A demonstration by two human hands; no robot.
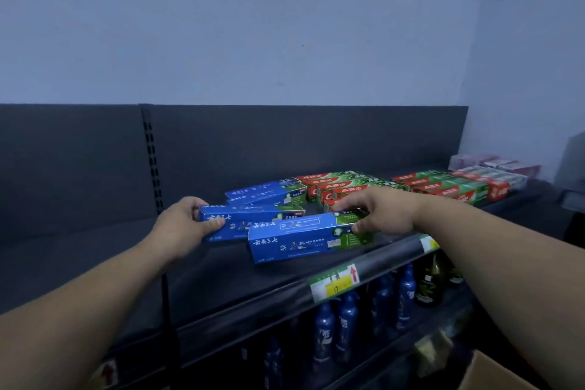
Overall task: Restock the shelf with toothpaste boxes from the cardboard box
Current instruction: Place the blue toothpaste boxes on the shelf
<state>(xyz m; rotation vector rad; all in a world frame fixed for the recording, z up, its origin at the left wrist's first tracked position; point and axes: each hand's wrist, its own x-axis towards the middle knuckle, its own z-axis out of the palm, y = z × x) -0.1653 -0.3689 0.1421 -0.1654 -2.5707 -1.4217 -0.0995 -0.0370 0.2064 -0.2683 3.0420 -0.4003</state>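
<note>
Left hand [186,225], right hand [378,214] grip toothpaste boxes [297,241].

Free shelf [79,263] left of blue boxes [269,191]

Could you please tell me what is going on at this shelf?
A person is stocking the shelf with toothpaste. The left hand grips the rear blue box by its left end; the right hand grips the front blue box by its right end. Stacked blue boxes and red-green boxes lie behind.
</note>
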